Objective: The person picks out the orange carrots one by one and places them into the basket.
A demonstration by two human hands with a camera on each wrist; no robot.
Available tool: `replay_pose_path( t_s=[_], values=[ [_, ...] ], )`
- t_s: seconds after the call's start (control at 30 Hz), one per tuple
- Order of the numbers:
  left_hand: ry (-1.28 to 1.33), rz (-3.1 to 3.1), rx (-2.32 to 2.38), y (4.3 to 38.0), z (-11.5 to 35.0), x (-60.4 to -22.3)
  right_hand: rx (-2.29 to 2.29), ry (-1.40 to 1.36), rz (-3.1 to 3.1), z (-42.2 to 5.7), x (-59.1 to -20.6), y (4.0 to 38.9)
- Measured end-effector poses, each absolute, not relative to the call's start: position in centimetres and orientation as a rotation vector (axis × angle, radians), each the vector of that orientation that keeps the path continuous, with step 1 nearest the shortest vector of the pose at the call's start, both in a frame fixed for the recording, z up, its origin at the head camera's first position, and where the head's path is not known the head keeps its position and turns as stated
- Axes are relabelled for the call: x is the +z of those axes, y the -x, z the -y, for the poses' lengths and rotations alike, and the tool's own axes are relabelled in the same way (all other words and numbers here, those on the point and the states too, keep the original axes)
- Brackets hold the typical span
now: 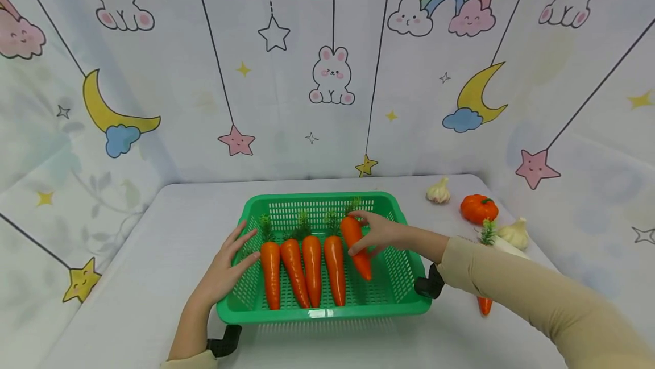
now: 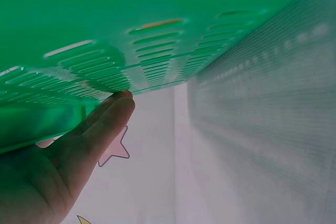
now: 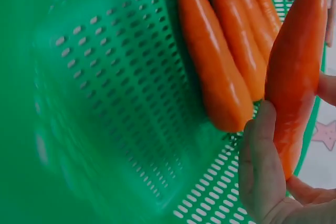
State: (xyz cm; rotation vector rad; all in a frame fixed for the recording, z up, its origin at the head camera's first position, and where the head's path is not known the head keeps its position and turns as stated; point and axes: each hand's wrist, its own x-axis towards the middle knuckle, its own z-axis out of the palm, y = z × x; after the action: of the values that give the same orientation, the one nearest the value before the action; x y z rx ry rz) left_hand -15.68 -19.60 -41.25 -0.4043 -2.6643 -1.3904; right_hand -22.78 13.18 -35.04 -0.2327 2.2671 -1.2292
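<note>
A green basket [image 1: 317,315] with slotted walls holds several orange carrots [image 1: 312,272] lying side by side, their green tops toward the back. My right hand [image 1: 381,232] grips another carrot [image 1: 353,233] between thumb and fingers, tilted above the basket's right part. In the right wrist view, this held carrot [image 3: 296,56] stands apart from the others, and bare basket floor shows beside them. My left hand [image 1: 225,272] rests at the basket's left rim with its fingers extended. The left wrist view shows those fingers [image 2: 107,119] straight along the basket's outer wall.
Right of the basket lie a garlic bulb [image 1: 438,191], an orange-red pumpkin-like vegetable [image 1: 479,208], a second garlic bulb [image 1: 514,234] and a white vegetable with a green top [image 1: 488,232]. An orange tip [image 1: 484,306] shows below my right sleeve. A patterned cloth hangs behind the table.
</note>
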Motion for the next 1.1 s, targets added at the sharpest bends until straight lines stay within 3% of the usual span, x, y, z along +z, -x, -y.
replay_pose_path(
  t_s=[0.63,1.1],
  values=[
    [0.411,2.661,-1.403,15.8,19.7,-41.5,-0.919,0.127,-2.357,-10.1,-37.4,23.5],
    [0.395,2.667,-1.404,15.9,19.7,-41.5,-0.983,0.113,-2.308,-10.4,-38.1,24.0]
  ],
)
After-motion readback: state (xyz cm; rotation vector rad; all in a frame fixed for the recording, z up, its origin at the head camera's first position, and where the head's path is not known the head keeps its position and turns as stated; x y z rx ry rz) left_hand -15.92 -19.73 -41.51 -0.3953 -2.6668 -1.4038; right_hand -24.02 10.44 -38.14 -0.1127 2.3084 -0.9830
